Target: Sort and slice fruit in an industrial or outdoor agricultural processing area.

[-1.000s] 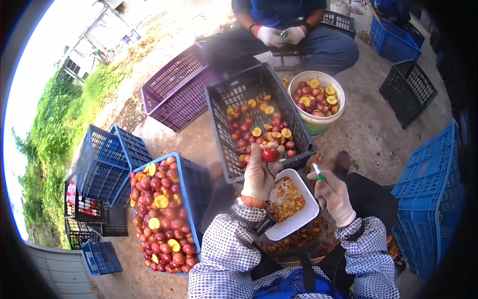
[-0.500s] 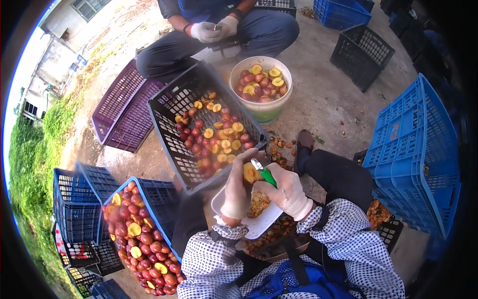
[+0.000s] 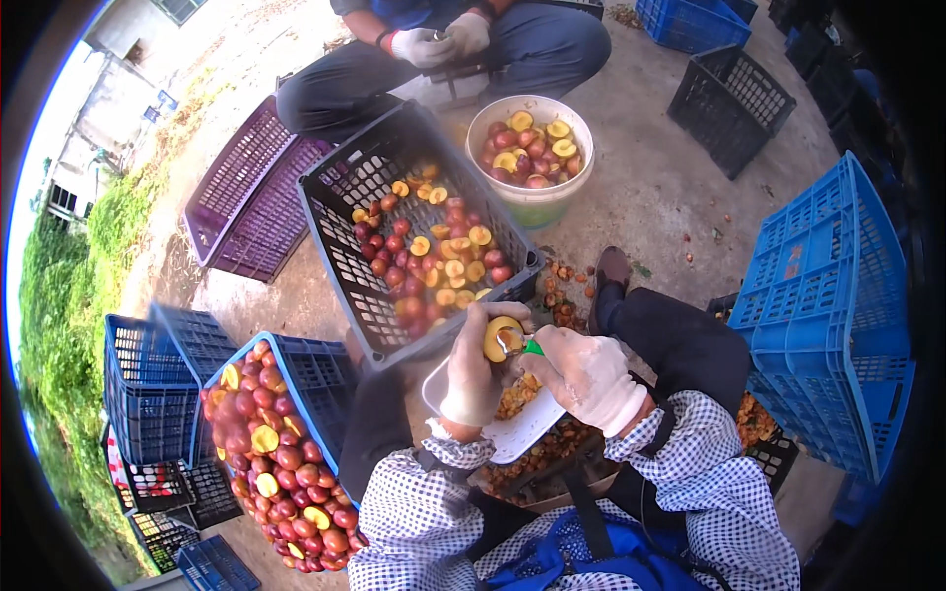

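Left hand (image 3: 475, 369) grips a halved fruit (image 3: 500, 338) — yellow flesh up, reddish skin; right hand (image 3: 588, 376) clenches a green-handled tool (image 3: 522, 346) in its cavity.

A halved fruit (image 3: 501, 338) sits between the fingers (image 3: 490, 317) of the left hand (image 3: 475, 369), with the right hand (image 3: 589, 376) touching it from the right. Below the fingers lies a tray (image 3: 512, 436); ahead of them stands a crate (image 3: 419, 231) of fruit, a bucket (image 3: 532, 148) beyond it. Left of the fingers, well apart, is another full crate (image 3: 278, 453).
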The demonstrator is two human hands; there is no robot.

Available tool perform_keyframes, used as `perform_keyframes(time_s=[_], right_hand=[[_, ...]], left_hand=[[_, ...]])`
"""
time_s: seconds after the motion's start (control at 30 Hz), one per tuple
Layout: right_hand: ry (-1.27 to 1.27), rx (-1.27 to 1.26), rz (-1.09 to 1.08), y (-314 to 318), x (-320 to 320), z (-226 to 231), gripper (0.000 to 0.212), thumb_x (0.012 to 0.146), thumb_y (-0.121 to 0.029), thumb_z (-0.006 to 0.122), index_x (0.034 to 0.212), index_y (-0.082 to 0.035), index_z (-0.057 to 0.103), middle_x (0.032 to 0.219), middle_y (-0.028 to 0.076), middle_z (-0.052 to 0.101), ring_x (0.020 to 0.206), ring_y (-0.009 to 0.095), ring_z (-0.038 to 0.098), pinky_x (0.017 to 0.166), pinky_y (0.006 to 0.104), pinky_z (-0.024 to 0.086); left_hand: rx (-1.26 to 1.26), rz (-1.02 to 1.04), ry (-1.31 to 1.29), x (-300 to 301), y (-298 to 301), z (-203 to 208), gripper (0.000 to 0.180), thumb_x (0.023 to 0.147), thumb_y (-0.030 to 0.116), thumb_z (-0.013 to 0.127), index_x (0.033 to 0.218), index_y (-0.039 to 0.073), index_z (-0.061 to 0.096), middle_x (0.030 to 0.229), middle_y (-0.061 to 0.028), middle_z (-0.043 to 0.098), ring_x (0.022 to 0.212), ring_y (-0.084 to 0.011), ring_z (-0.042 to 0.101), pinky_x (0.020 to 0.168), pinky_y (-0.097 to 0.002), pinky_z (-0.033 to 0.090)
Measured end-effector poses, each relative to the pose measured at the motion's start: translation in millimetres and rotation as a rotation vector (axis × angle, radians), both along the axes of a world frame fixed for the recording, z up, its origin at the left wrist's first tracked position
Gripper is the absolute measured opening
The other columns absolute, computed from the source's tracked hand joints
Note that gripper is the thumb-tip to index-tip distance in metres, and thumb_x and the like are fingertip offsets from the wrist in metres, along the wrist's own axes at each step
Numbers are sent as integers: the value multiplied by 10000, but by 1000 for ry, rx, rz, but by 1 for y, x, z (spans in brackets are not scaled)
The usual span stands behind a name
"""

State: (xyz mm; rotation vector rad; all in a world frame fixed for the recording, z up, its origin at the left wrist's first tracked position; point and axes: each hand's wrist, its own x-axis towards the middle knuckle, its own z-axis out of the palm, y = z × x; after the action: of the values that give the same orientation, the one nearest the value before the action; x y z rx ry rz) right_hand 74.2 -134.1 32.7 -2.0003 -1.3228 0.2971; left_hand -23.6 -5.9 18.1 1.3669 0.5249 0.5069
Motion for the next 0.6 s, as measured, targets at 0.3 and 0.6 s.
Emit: perform_keyframes(time_s=[0.3,0.6], right_hand=[[-179,-200,-56,6,-19,-8,290,932,-319,658,937,-35,598,740,163,655,646,349,682,538,442,539],[-69,-267,41,-8,-6,-27,302,941,-345,634,918,-48,587,746,195,677,645,371,688,533,468,531]], left_hand=[[-222,45,226,-5,6,-14,590,1074,488,316,931,31,661,866,-40,644,777,-120,577,682,-230,454],[-246,-84,507,-2,11,-11,528,1056,405,388,864,11,682,750,-30,623,660,-106,550,582,-261,440]])
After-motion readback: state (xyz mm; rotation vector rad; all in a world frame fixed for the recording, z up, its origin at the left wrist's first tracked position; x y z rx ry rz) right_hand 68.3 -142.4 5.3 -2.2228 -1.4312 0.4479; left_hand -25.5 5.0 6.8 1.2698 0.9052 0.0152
